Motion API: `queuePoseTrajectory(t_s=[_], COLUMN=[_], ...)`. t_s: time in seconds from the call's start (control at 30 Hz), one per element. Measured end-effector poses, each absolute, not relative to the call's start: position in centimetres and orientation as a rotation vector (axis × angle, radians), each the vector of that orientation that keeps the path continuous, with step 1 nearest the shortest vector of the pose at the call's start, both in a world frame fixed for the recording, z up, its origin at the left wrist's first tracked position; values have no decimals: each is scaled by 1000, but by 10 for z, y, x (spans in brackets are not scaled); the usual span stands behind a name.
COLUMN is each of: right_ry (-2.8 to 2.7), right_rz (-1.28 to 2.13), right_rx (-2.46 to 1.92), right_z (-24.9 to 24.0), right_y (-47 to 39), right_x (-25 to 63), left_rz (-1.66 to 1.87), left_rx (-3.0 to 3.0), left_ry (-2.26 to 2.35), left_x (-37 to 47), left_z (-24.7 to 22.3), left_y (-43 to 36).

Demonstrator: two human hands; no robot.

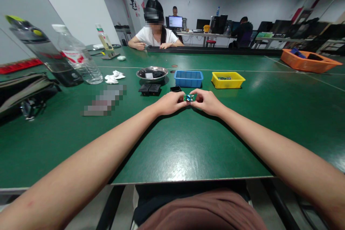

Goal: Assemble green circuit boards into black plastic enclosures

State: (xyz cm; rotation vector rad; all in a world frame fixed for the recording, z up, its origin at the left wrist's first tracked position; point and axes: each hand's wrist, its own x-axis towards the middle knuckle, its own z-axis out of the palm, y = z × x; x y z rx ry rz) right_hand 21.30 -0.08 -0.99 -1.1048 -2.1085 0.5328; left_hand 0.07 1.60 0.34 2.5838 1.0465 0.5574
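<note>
Between my two hands sits a small green circuit board point(189, 97) with blue and silvery parts on it. My left hand point(172, 102) pinches its left side, and my right hand point(206, 101) pinches its right side. Just beyond my left fingers lies an open black plastic case point(176, 89). Left of it are black boxy cases point(150, 89) side by side. A blue bin point(188, 79) stands behind the board, and a yellow bin point(228, 80) with small green pieces is to its right.
A steel bowl point(152, 74) holds dark parts and something white. Bottles, including a clear water bottle point(81, 59), crumpled tissue point(114, 77) and a bag point(29, 93) lie left. An orange basket point(309, 61) stands far right. A person point(156, 36) sits opposite behind a black rail.
</note>
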Motion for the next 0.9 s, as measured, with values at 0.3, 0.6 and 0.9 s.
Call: queuePoseTrajectory(t_s=[0.3,0.6,0.9], right_ry=[-2110,-2103,-2104], right_rz=[531,555,535], right_rx=[-1136,-1138,-1115], right_z=[-9,-9,-10], right_y=[-1,-1,0], right_x=[214,213,213], left_rz=[633,660,667], left_rx=[2553,2542,2546], left_ry=[1021,1023,1031], left_x=[1,-1,0], left_z=[4,2,1], left_y=[15,17,18])
